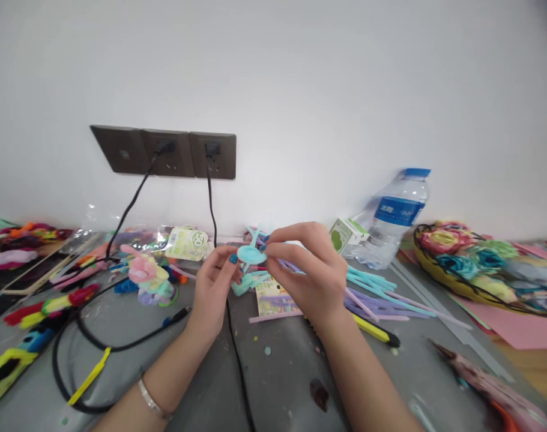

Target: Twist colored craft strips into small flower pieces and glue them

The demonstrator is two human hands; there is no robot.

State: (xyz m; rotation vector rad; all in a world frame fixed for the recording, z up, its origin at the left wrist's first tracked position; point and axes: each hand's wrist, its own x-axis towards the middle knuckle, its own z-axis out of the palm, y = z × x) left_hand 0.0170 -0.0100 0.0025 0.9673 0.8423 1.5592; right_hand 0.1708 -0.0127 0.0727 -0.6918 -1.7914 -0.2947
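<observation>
A light-blue pipe cleaner piece, coiled into a flat disc with stems sticking out above and below, is held up over the middle of the table. My left hand pinches its left side between thumb and fingers. At its right edge, my right hand grips it with closed fingertips, which hide part of it. Below and behind the hands lie loose lilac pipe cleaners and light-blue pipe cleaners, along with a small patterned card.
A water bottle and a small green-white box stand by the wall. Right are a basket of fabric flowers, pliers and a yellow cutter. Left lie a black cable and a pastel pipe-cleaner flower.
</observation>
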